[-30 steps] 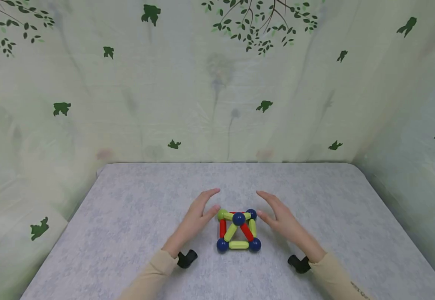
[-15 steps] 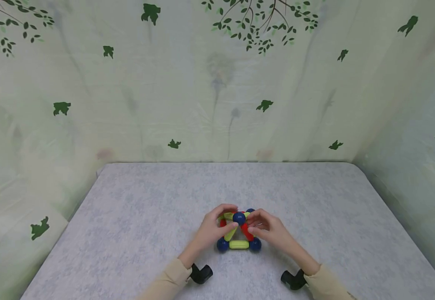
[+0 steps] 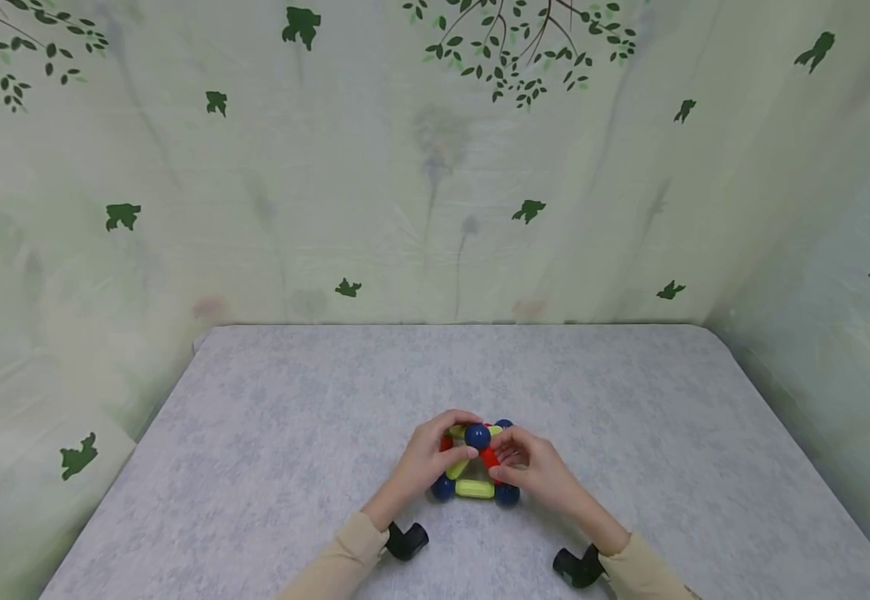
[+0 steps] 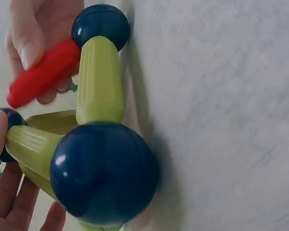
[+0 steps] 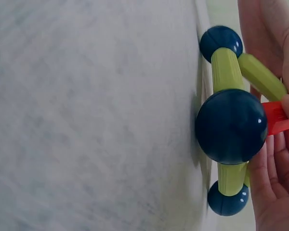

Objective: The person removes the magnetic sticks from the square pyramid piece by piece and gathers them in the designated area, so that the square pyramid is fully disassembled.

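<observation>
A frame of toy building rods and balls stands on the grey table. My left hand (image 3: 422, 454) pinches the blue ball (image 3: 477, 436) at its top, the thumb in front. With thumb and fingers, my right hand (image 3: 543, 477) pinches a red rod (image 4: 45, 72), which slants up from the front right blue ball (image 3: 507, 494). In the left wrist view, a small gap shows between the rod's upper end and the top ball. A yellow-green rod (image 3: 475, 489) joins the front right ball to the front left blue ball (image 3: 443, 488). My hands hide much of the back.
The grey tabletop (image 3: 315, 392) stretches around the frame. Behind it and at both sides hang pale curtains (image 3: 405, 167) with leaf prints. Black wrist cameras (image 3: 407, 542) sit at both cuffs.
Both hands have come inward from beside the frame and now pinch its upper part. The frame's front edge has shifted slightly left. The red rod's upper end is in my right fingers.
</observation>
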Available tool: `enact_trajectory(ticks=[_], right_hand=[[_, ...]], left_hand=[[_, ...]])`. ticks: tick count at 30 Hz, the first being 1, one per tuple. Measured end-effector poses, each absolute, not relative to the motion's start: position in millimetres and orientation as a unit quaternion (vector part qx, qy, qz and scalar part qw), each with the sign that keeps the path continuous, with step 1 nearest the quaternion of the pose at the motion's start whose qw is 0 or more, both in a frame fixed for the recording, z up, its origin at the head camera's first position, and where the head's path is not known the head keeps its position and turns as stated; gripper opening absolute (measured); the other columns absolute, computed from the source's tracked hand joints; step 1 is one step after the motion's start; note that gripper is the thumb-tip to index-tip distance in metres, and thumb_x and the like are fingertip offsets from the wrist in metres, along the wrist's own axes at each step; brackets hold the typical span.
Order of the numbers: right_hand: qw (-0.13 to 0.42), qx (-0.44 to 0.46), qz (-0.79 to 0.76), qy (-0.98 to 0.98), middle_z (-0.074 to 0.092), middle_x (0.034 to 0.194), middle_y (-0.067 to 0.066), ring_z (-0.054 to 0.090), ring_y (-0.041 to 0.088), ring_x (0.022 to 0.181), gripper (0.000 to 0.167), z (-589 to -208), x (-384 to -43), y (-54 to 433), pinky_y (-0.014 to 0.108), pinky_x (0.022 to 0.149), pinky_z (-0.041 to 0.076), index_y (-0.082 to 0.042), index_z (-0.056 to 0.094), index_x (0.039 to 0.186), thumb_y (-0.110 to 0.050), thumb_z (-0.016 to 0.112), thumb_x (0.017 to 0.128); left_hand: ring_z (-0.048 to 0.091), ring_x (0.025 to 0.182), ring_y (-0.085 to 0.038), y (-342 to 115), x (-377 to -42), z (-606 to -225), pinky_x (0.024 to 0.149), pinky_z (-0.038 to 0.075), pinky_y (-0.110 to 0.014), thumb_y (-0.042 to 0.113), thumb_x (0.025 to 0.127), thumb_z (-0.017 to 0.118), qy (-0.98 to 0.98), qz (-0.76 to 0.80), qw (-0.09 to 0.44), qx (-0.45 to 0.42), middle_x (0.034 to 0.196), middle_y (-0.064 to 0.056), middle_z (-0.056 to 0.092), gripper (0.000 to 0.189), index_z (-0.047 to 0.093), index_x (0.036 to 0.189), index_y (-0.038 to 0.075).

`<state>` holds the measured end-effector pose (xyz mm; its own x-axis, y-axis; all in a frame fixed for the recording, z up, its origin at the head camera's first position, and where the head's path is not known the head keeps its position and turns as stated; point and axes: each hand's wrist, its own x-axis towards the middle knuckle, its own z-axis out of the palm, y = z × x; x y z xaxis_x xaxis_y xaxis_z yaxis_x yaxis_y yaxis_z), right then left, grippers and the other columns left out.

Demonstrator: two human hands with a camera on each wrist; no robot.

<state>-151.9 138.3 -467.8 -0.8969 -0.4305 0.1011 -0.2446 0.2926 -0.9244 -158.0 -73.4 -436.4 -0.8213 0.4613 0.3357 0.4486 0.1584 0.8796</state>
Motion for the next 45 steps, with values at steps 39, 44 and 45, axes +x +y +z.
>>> enact_trajectory(ticks=[39, 44, 45], right_hand=[[-0.016, -0.180, -0.507, 0.843, 0.062, 0.091, 0.002, 0.059, 0.016, 0.082, 0.017, -471, -165, 137, 0.027, 0.071, 0.053, -0.005, 0.062, 0.098, -0.010, 0.073, 0.085], [-0.012, -0.197, -0.517, 0.833, 0.061, 0.091, 0.001, 0.059, 0.015, 0.081, 0.017, -473, -162, 136, 0.028, 0.072, 0.053, -0.006, 0.062, 0.097, -0.009, 0.073, 0.085], [-0.011, -0.204, -0.517, 0.831, 0.061, 0.092, 0.001, 0.059, 0.016, 0.081, 0.017, -473, -161, 136, 0.028, 0.072, 0.053, -0.006, 0.061, 0.098, -0.009, 0.072, 0.085]], left_hand=[[0.058, 0.099, -0.018, -66, -190, -459, 0.090, 0.048, -0.043, 0.014, 0.090, 0.068, 0.790, 0.522, -0.024, 0.322, 0.113, -0.004, 0.062, 0.033, 0.062, 0.120, 0.003], [0.058, 0.105, -0.020, -68, -193, -459, 0.091, 0.047, -0.043, 0.013, 0.091, 0.066, 0.788, 0.531, -0.008, 0.311, 0.116, -0.005, 0.062, 0.033, 0.061, 0.122, 0.005], [0.058, 0.105, -0.020, -69, -193, -459, 0.092, 0.047, -0.044, 0.013, 0.091, 0.065, 0.787, 0.533, -0.007, 0.309, 0.117, -0.006, 0.062, 0.033, 0.061, 0.123, 0.005]])
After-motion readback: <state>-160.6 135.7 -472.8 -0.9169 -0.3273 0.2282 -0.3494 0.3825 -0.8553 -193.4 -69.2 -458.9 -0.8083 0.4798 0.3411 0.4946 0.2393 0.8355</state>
